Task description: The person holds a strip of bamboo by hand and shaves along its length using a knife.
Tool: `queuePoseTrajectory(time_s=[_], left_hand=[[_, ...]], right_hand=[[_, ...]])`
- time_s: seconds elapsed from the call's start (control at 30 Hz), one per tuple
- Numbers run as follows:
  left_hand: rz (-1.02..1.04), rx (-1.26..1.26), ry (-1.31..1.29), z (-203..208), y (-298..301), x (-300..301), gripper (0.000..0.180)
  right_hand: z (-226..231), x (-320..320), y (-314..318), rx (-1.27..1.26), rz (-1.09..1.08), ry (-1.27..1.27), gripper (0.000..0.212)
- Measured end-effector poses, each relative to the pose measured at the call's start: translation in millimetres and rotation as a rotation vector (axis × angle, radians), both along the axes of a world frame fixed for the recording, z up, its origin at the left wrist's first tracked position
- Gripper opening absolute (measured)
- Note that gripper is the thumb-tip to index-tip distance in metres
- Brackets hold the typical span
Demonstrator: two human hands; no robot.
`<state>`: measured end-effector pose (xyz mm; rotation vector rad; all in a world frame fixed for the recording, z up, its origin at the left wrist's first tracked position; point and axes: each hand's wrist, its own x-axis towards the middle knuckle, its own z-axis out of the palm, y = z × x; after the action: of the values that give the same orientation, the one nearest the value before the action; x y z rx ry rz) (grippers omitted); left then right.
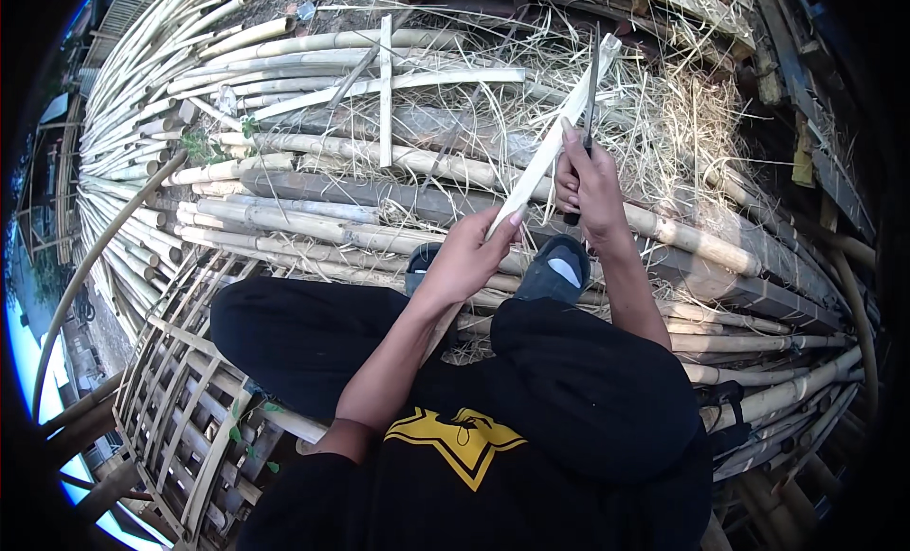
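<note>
A long pale bamboo strip [550, 151] slants up and to the right in front of me. My left hand [471, 252] is wrapped round its lower part, and the strip's near end runs back under my forearm. In my right hand [593, 186] is a knife [593, 86] with a dark handle, its narrow blade pointing away from me. The blade lies alongside the strip's upper right edge; whether it touches along its length I cannot tell. My right thumb rests against the strip. Thin curled shavings [645, 115] lie beneath and beyond both hands.
Bamboo poles [322, 230] lie side by side under my feet and fan out at the left. Two split strips cross on them, one upright strip [386, 96] over another. A woven bamboo lattice [190, 399] stands at the lower left. Dark timbers [806, 86] edge the right side.
</note>
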<state>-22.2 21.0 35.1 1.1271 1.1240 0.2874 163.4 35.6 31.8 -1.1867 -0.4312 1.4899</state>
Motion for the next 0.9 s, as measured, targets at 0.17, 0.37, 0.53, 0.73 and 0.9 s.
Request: queuePoseTrajectory(time_s=[0.17, 0.37, 0.53, 0.73, 0.9], left_hand=[[0.065, 0.069, -0.022, -7.3, 3.4, 5.7, 0.031], [-0.042, 0.198, 0.237, -21.3, 5.6, 5.7, 0.040], [-0.045, 0.386, 0.332, -46.8, -3.7, 6.2, 0.032], [-0.091, 0.318, 0.448, -33.3, 0.5, 14.3, 0.031], [-0.075, 0.386, 0.422, -42.4, -4.5, 16.7, 0.030]], right_hand=[[-33.1, 18.4, -20.9, 0.077, 0.130, -0.628, 0.031], [-29.6, 1.5, -44.1, -0.008, 0.489, -1.108, 0.030], [-50.5, -11.2, -47.6, -0.014, 0.604, -1.151, 0.025], [-57.9, -15.2, -43.2, -0.075, 0.678, -1.261, 0.022], [-80.4, -17.0, -34.3, -0.075, 0.627, -1.313, 0.017]])
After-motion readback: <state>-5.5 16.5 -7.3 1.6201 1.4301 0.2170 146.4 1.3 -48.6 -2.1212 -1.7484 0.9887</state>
